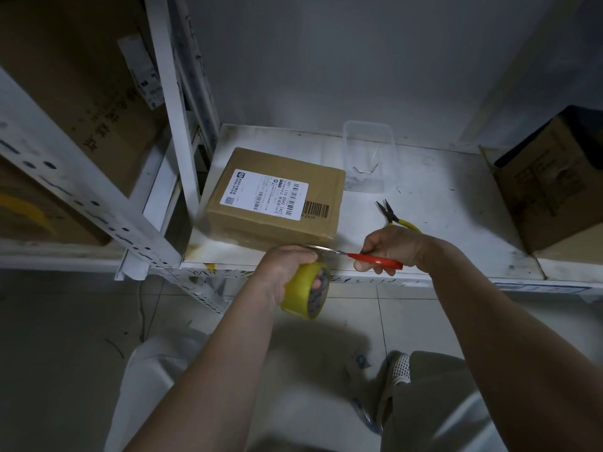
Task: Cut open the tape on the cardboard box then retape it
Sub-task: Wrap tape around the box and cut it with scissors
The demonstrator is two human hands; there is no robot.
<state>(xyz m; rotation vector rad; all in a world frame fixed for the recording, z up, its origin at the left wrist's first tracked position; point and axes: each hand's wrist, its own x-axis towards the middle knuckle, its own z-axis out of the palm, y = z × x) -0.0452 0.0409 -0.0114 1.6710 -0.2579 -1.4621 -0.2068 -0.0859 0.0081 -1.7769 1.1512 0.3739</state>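
Note:
A small cardboard box (pixel 274 203) with a white shipping label lies on the white shelf (pixel 434 203). In front of the box, at the shelf's front edge, my left hand (pixel 282 267) grips a roll of yellowish tape (pixel 306 290). My right hand (pixel 391 247) holds red-handled scissors (pixel 375 260). Their blades point left toward my left hand, just above the roll. Clear tape shines on the box's near side. I cannot tell whether the blades are open.
Yellow-handled pliers (pixel 396 218) lie on the shelf to the right of the box. A clear plastic tub (pixel 368 156) stands behind them. A larger open carton (pixel 554 187) fills the shelf's right end. A white rack post (pixel 176 102) rises at the left.

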